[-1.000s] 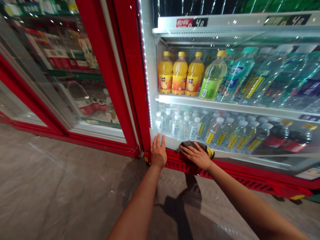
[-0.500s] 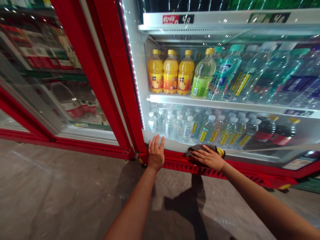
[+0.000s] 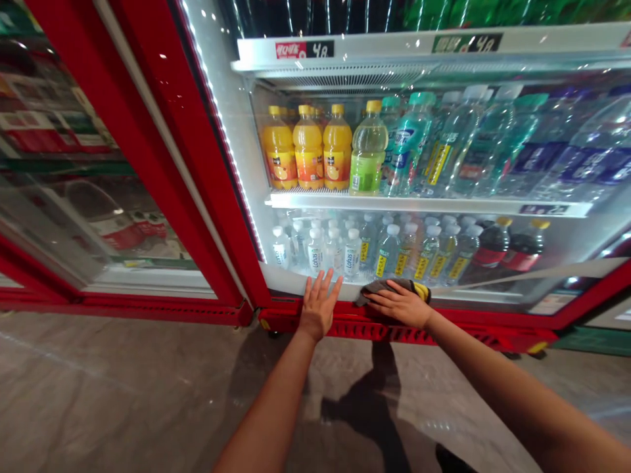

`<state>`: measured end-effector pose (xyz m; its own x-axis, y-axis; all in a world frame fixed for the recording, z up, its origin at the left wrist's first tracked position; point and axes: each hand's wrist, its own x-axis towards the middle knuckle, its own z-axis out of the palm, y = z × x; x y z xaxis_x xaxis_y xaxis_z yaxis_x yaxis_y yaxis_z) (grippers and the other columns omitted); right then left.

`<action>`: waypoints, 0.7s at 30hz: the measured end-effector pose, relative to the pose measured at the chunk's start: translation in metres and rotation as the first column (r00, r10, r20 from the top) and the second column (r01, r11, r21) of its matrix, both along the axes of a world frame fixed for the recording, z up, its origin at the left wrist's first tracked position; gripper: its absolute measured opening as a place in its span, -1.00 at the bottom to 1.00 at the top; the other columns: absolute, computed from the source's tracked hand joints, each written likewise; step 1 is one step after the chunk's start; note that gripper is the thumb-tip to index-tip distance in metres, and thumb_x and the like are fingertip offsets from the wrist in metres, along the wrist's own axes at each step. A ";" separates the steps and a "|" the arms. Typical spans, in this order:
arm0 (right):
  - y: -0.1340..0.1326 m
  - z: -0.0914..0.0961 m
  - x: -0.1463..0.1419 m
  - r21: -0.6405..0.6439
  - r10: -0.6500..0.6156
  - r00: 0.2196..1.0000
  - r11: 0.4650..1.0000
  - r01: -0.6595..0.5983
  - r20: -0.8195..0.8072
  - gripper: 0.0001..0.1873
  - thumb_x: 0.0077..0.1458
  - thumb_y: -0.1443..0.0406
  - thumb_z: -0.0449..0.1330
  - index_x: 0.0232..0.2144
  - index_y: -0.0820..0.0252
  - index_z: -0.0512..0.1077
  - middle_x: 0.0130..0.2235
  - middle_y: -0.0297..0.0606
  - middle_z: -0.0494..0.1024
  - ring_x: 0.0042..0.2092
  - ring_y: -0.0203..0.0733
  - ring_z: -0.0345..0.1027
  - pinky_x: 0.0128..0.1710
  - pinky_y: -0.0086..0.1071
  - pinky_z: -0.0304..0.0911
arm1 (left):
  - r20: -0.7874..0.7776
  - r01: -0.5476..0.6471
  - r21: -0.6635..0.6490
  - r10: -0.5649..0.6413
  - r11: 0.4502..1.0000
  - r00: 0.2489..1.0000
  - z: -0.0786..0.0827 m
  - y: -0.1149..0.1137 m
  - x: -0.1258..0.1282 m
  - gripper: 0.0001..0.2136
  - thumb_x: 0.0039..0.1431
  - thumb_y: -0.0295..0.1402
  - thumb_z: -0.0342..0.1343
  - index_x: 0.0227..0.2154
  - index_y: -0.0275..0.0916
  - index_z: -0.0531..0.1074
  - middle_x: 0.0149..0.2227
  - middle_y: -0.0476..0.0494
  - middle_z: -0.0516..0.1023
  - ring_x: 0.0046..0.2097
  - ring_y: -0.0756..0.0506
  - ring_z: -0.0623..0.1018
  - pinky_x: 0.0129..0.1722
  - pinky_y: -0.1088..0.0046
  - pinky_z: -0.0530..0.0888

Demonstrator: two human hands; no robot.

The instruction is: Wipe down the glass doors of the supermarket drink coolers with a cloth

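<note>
A red drinks fridge with a glass door (image 3: 444, 164) stands in front of me. My left hand (image 3: 319, 307) lies flat and open, fingers spread, against the door's lower white edge. My right hand (image 3: 401, 306) presses a grey cloth with a yellow edge (image 3: 389, 286) on the same bottom ledge, fingers stretched over it. Behind the glass, orange juice bottles (image 3: 308, 148) stand on the middle shelf and small water bottles (image 3: 345, 246) on the lowest one.
A second red-framed glass door (image 3: 83, 197) stands to the left with reflections of shelves in it. The fridge's red base grille (image 3: 394, 328) runs along the grey concrete floor (image 3: 123, 401). My shadow falls on the floor between my arms.
The view has shifted right and closer along the fridge. Both hands stay on the door's bottom edge; the cloth hand slid slightly left, nearer my left hand, whose fingers have spread wider.
</note>
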<state>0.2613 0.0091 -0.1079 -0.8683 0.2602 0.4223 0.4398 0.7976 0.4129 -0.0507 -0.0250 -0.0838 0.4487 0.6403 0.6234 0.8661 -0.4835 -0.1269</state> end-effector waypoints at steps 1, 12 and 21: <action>-0.004 -0.004 0.019 0.001 -0.004 1.000 1.000 0.004 0.005 -0.56 0.34 0.39 0.04 0.19 0.00 0.40 0.28 -0.30 0.43 0.23 -0.23 0.34 0.39 -0.07 0.00 | -0.002 0.000 -0.004 0.000 1.000 1.000 -0.001 0.000 0.001 -0.26 0.17 -0.53 0.02 0.42 -0.14 0.04 0.47 -0.22 0.04 0.48 -0.27 -0.01 0.45 -0.02 -0.05; 0.007 0.012 -0.037 0.080 -0.081 0.997 0.994 0.080 0.007 -0.67 0.40 0.28 0.02 0.10 0.01 0.47 0.37 -0.39 0.27 0.27 -0.23 0.28 0.42 -0.01 -0.02 | -0.027 0.018 0.045 -0.017 0.999 1.000 -0.003 0.004 0.028 -0.28 0.21 -0.50 0.04 0.43 -0.15 0.02 0.47 -0.29 -0.02 0.48 -0.29 -0.01 0.45 -0.05 -0.06; -0.012 -0.014 0.064 -0.028 -0.087 0.996 0.996 0.088 0.020 -0.60 0.38 0.37 -0.02 0.15 0.02 0.44 0.31 -0.35 0.37 0.24 -0.24 0.33 0.45 -0.12 -0.17 | 0.001 0.036 0.042 -0.036 0.998 0.999 -0.004 0.004 0.038 -0.22 0.17 -0.57 0.04 0.44 -0.06 -0.03 0.47 -0.20 -0.02 0.47 -0.29 0.04 0.45 -0.07 0.01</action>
